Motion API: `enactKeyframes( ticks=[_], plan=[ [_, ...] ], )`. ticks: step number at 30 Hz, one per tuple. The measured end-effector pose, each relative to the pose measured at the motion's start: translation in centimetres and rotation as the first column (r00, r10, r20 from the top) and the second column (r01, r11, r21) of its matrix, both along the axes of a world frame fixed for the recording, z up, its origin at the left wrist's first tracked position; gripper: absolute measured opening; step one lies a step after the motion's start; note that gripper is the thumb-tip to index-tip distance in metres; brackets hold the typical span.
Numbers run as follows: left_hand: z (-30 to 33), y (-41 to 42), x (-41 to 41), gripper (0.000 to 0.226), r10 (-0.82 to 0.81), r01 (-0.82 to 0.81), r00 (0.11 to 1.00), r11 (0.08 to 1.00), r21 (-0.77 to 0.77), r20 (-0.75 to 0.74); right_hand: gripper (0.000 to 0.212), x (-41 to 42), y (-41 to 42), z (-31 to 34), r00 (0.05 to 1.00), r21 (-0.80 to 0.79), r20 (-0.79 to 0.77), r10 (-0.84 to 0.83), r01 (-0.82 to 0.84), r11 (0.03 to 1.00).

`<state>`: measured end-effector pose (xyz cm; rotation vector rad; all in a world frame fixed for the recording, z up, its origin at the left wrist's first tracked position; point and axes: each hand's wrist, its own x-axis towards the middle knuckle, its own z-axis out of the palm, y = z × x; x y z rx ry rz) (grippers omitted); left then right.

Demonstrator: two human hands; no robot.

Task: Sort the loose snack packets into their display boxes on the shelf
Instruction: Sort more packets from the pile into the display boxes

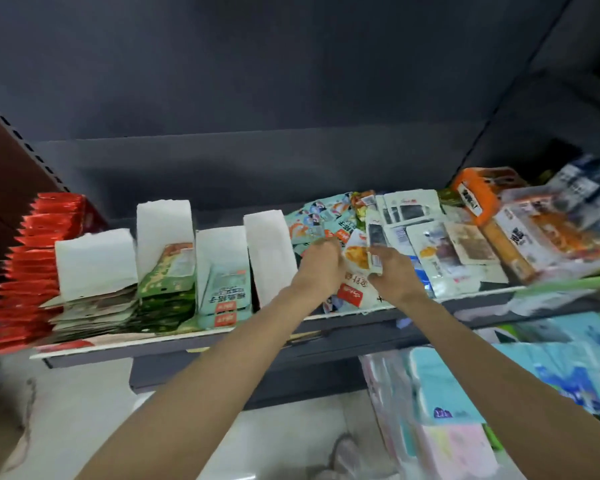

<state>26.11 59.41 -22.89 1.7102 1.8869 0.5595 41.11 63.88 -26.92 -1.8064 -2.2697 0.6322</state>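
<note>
Both arms reach up to the shelf [174, 344]; the left hand [321, 263] has its fingers curled over the edge of a teal packet [309, 223] in the loose heap, while the right hand [390, 271] pinches a small white packet with a dark window [376, 237] between thumb and fingers; a white-and-orange packet [355, 258] stands between the two hands, touching both (which hand actually bears it I cannot tell); the heap of loose snack packets [440, 244] sprawls over the right half of the shelf, from behind the hands to the front edge; along the left half stand the display boxes, white card backs upright: one with pale packets [94, 261], one with green packets [163, 220], one with teal packets [222, 258], and a fourth [269, 251] just beside the left wrist, its contents hidden; red foil packets [32, 258] are stacked at the far left end; an orange box [478, 195] lies tilted at the back right corner; below the shelf, at the right, sit pale blue and pink wrapped packs [465, 410], blurred.
</note>
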Motion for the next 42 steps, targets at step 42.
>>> enactKeyframes(
  ticks=[42],
  plan=[
    [9.0,-16.1,-26.9,0.019,0.432,-0.547,0.837,0.695,0.467,0.336,0.016,-26.6,-10.9,11.2,0.665,0.108,-0.673,0.322,-0.343,0.933]
  ],
)
